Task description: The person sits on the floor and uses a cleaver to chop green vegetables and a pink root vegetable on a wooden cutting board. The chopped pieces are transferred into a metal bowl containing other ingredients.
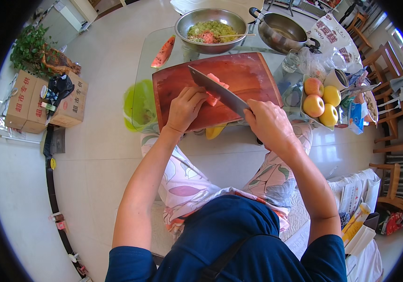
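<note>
My right hand (270,123) grips the handle of a Chinese cleaver (219,91). Its broad blade slants across a reddish wooden cutting board (247,74), tip toward the far left. With fingers curled, my left hand (187,105) presses a pink piece of food (212,99) against the board, close to the blade. Beyond the blade lies more pink food (219,79), which looks like raw meat, though I cannot tell for sure. The blade hides part of both pieces.
Behind the board stand a steel bowl (184,26) of chopped greens and pink mince, with chopsticks, and a pot (282,31). A watermelon slice (163,51) lies at left on the glass table (146,70). A drinking glass (290,61) and apples (313,105) sit at right.
</note>
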Tool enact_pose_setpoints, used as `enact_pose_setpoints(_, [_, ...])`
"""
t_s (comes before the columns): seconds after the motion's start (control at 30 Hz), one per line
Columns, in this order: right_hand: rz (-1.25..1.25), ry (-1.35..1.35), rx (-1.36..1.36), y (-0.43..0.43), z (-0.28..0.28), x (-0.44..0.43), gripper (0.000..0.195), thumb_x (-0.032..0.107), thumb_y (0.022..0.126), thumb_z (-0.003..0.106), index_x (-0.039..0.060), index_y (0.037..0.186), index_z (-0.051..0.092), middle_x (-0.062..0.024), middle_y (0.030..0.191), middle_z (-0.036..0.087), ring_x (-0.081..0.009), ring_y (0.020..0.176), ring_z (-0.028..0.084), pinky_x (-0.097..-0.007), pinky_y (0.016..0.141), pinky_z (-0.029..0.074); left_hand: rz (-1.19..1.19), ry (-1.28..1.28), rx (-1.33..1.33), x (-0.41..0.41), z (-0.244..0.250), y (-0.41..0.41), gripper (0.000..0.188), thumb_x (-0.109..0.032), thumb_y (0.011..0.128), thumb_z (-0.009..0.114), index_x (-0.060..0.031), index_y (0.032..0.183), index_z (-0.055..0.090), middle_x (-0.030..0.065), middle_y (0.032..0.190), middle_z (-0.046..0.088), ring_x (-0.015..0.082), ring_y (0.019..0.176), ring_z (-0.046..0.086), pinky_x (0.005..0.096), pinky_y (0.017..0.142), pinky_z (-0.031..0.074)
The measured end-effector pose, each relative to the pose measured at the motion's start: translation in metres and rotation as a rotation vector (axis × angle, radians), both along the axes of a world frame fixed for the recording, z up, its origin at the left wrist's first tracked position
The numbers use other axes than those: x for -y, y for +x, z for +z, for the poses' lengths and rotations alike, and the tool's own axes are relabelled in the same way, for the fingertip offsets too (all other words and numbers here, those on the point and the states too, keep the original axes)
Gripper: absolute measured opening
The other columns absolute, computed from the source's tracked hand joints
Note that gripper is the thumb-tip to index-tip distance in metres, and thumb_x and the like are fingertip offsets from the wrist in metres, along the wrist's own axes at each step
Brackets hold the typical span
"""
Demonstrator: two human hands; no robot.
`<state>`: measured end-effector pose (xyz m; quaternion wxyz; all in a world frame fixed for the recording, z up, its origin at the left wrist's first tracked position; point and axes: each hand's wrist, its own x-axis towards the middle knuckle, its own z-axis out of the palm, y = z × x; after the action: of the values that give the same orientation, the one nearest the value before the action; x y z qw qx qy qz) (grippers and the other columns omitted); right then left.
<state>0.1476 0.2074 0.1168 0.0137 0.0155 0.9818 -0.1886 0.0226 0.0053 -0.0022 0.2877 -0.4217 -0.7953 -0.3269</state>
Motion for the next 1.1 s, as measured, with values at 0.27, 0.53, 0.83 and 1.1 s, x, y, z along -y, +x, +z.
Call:
enact_pose_setpoints(0.27, [0.001,0.034,0.000,0.003,0.013,0.001,0.020,0.018,0.095,0.051,0.0008,0.090,0.061,-0.0207,0.077,0.067,-0.0403,0.079,0.066,-0.0504,0.074,0.051,-0.003,0.005,0.015,0.002,-0.001,0.001,0.017,-0.002,0.075,0.071,-0.0072,0.091,0.067,0.0032,0.093,0.066,0.0250,0.084,0.064,0.0349,0.071,0.054])
enact_pose_setpoints(0.53, [-0.002,0.018,0.041,0.003,0.011,0.002,0.019,0.017,0.095,0.051,0.0012,0.091,0.061,-0.0210,0.078,0.067,-0.0401,0.079,0.066,-0.0499,0.074,0.051,0.012,-0.007,-0.014,0.001,0.001,0.001,0.016,-0.003,0.075,0.071,-0.0078,0.089,0.068,0.0025,0.093,0.066,0.0239,0.081,0.064,0.0340,0.068,0.056])
enact_pose_setpoints(0.83, [0.028,0.101,0.116,-0.009,0.001,0.009,0.013,0.010,0.091,0.052,0.0008,0.093,0.061,-0.0202,0.086,0.069,-0.0383,0.084,0.068,-0.0477,0.074,0.053,0.005,-0.007,0.004,0.001,-0.001,0.002,0.015,-0.002,0.075,0.071,-0.0075,0.090,0.068,0.0033,0.094,0.067,0.0238,0.082,0.067,0.0336,0.068,0.057])
enact_pose_setpoints(1.1, [0.014,0.076,0.155,-0.034,-0.027,0.026,0.011,0.008,0.089,0.053,0.0017,0.096,0.059,-0.0202,0.091,0.069,-0.0379,0.089,0.068,-0.0466,0.077,0.054,-0.014,0.002,0.018,0.002,-0.003,0.002,0.017,0.000,0.074,0.071,-0.0065,0.089,0.067,0.0047,0.094,0.067,0.0239,0.082,0.067,0.0336,0.068,0.057])
